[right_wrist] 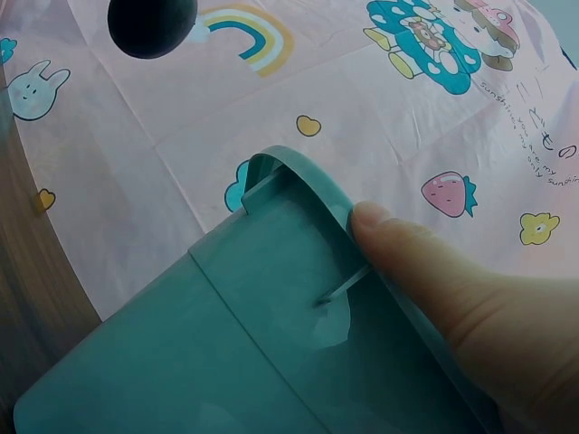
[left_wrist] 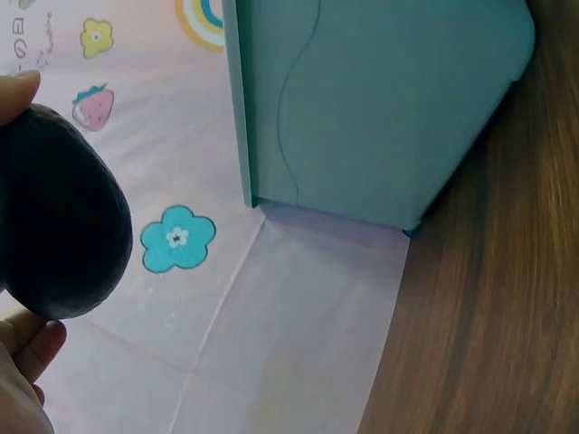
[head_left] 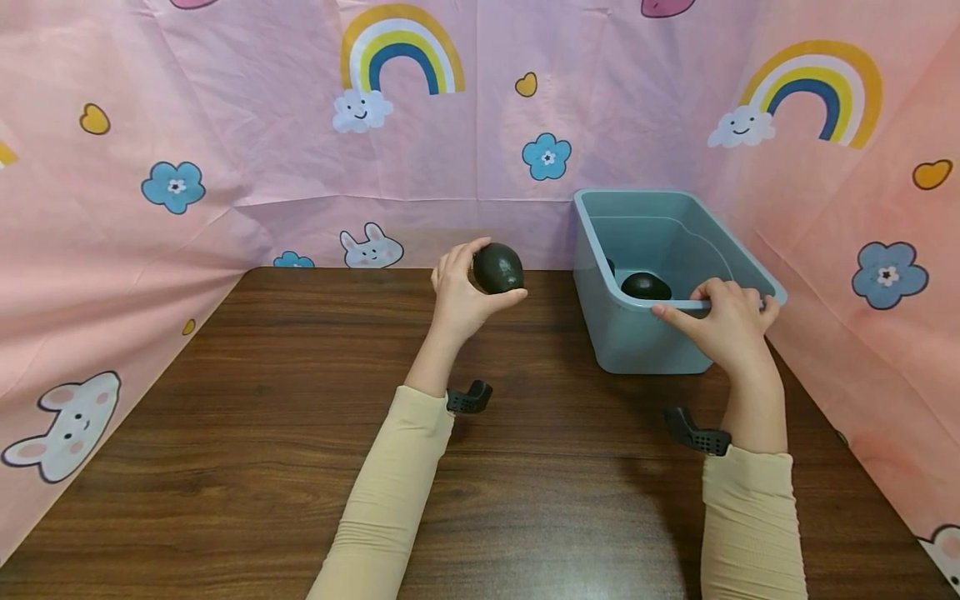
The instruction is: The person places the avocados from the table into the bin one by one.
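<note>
My left hand (head_left: 459,298) pinches a dark green avocado (head_left: 498,268) between thumb and fingers, raised over the far part of the table left of the bin. The left wrist view shows this avocado (left_wrist: 65,217) close up, its skin almost black. With my right hand (head_left: 733,327) I grip the near rim of a blue-green plastic bin (head_left: 651,340), thumb along the rim and fingers over it. Inside the bin lies another avocado (head_left: 647,287); a further dark thing (head_left: 611,267) beside it is mostly hidden by the bin's left wall.
The bin stands at the back right of the brown wooden table (head_left: 300,400). A pink printed cloth (head_left: 262,100) with rainbows, flowers and rabbits hangs around the table's back and sides. Each wrist wears a black strap mount (head_left: 468,398).
</note>
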The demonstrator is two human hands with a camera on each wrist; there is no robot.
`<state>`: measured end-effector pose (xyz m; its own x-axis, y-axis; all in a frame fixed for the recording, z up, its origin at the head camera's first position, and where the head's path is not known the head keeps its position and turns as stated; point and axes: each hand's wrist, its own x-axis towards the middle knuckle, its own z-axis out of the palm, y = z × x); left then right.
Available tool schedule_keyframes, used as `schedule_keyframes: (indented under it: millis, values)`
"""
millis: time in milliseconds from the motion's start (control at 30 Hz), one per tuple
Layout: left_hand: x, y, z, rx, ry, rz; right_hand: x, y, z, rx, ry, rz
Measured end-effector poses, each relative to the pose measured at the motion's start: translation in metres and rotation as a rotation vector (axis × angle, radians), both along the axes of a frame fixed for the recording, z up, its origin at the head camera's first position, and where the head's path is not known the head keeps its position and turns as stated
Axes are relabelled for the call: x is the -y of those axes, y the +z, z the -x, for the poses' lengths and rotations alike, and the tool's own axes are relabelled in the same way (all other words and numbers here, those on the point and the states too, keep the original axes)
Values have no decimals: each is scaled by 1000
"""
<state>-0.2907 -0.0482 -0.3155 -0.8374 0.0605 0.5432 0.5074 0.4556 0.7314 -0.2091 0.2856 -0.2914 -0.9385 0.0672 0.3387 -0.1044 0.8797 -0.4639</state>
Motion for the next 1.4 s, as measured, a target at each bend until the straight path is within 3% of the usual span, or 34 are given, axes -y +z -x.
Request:
schedule_keyframes:
  millis: [533,833,1400]
  values:
    - [-16,9,-12,-16,-39,8,0,1,0,1,1,-3]
    - [-29,6,-13,-3,-76,10,0,-1,1,-2,1,-18]
    - [-56,18,-12,-5,-109,-7,-1,0,0,-5,-4,-15]
